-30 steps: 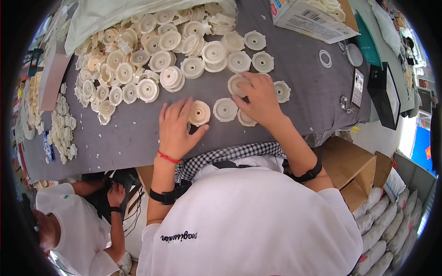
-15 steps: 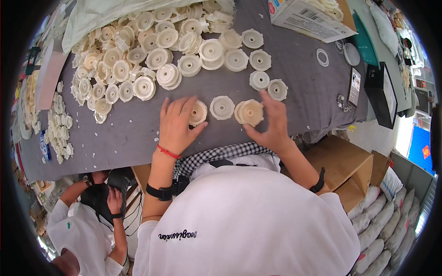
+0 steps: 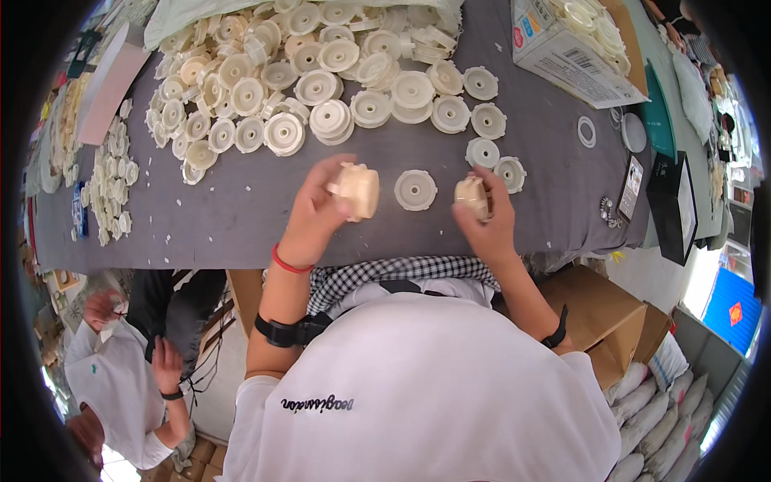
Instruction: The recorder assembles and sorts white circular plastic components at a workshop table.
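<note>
My left hand [image 3: 312,210] is closed around a cream round plastic cap [image 3: 361,191], tipped on its side so its smooth outer wall shows. In my right hand [image 3: 494,218] is a similar cream plastic cap [image 3: 469,195], also tilted and partly hidden by the fingers. Between the hands a single white plastic disc [image 3: 415,189] with a central hole lies flat on the grey cloth. Just beyond my right hand lie two more discs, one white [image 3: 483,153] and one cream [image 3: 511,174]. A large heap of such discs [image 3: 247,98] spreads across the far side.
Small white parts [image 3: 112,181] lie at the left of the grey-covered table [image 3: 265,217]. At the right are a carton [image 3: 574,60] of parts, a white ring [image 3: 587,132], a phone [image 3: 631,186] and a black box [image 3: 673,209]. A co-worker [image 3: 120,381] sits at lower left.
Both hands have closed on the caps and tilted them on edge; half a second ago these lay flat with spread fingers beside them. The view has shifted slightly.
</note>
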Demonstrator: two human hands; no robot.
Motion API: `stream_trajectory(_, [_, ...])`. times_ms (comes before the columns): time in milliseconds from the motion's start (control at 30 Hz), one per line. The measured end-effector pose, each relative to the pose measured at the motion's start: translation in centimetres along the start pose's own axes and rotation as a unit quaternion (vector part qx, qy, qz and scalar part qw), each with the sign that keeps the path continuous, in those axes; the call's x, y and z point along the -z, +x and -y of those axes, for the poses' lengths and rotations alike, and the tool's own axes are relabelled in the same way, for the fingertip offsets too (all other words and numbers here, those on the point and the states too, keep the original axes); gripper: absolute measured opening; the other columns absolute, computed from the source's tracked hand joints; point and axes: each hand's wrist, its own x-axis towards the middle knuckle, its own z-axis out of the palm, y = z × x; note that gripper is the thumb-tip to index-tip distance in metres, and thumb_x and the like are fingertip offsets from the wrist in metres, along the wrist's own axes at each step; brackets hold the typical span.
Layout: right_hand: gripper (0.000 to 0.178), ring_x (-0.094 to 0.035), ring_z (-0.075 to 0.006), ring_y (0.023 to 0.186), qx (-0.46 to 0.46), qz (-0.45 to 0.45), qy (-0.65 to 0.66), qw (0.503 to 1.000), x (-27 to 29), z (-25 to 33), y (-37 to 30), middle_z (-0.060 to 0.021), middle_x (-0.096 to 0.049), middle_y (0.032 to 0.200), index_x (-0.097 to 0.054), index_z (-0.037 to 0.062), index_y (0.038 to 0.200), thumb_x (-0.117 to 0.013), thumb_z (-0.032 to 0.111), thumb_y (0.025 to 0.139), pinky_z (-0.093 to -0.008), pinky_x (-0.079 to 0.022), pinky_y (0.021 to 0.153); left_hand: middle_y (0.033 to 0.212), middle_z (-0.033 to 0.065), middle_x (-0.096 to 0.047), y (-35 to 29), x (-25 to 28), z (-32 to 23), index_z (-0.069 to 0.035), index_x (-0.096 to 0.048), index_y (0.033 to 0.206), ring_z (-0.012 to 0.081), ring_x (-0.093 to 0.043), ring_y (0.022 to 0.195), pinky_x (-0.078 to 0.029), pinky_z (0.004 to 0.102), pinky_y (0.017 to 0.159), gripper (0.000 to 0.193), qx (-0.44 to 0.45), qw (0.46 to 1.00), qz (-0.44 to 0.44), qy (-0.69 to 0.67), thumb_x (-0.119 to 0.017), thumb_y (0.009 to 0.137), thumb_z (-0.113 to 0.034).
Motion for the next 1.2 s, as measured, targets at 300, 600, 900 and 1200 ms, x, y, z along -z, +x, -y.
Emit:
stream_trajectory(300, [0.057, -0.057, -0.0163, 0.081, -0.187, 0.166, 0.477, 0.843, -2.0, 6.6, 3.8, -0.0091, -0.057, 0.100, -0.040, 0.0011, 0.125, -0.024, 0.048, 0.097, -0.0292, -0.046, 0.065, 0.128, 0.0211, -0.045, -0.1, -1.0, 0.7, -0.002, -0.028, 0.135, 0.0447, -0.046, 0.116, -0.049, 0.0501, 0.089, 0.062, 0.106, 0.907, 0.168, -0.372, -0.049, 0.086, -0.035])
stream_trajectory(600, [0.050, -0.051, -0.0083, 0.082, -0.229, 0.164, 0.509, 0.813, -2.6, 6.3, 3.3, -0.0026, -0.052, 0.102, -0.042, 0.0075, 0.122, -0.032, 0.049, 0.095, -0.0233, -0.043, 0.063, 0.121, 0.0156, -0.047, -0.2, -3.1, 0.1, -0.003, -0.036, 0.124, 0.0324, -0.053, 0.111, -0.053, 0.0433, 0.085, 0.061, 0.095, 0.966, 0.083, -0.224, -0.063, 0.081, -0.037])
stream_trajectory(900, [0.054, -0.050, -0.0153, 0.098, 0.035, 0.077, 0.356, 0.930, -3.6, 6.3, 2.2, -0.0094, -0.049, 0.109, -0.037, 0.0028, 0.120, -0.065, 0.031, 0.083, -0.0299, -0.044, 0.084, 0.121, 0.0068, -0.048, 0.0, -4.6, 0.2, -0.005, -0.037, 0.126, 0.0154, -0.047, 0.112, -0.040, 0.0306, 0.094, 0.063, -0.053, 0.996, 0.042, -0.054, -0.073, 0.075, -0.015])
stream_trajectory(1200, [0.055, -0.041, -0.0259, 0.114, 0.159, 0.078, 0.268, 0.947, -3.8, 5.4, 2.4, -0.0160, -0.044, 0.117, -0.043, 0.0036, 0.117, -0.068, 0.033, 0.079, -0.0383, -0.036, 0.094, 0.123, 0.0082, -0.046, -0.4, -4.9, -0.2, -0.003, -0.032, 0.133, 0.0159, -0.046, 0.114, -0.040, 0.0315, 0.095, 0.071, -0.064, 0.995, 0.075, -0.003, -0.070, 0.073, -0.005])
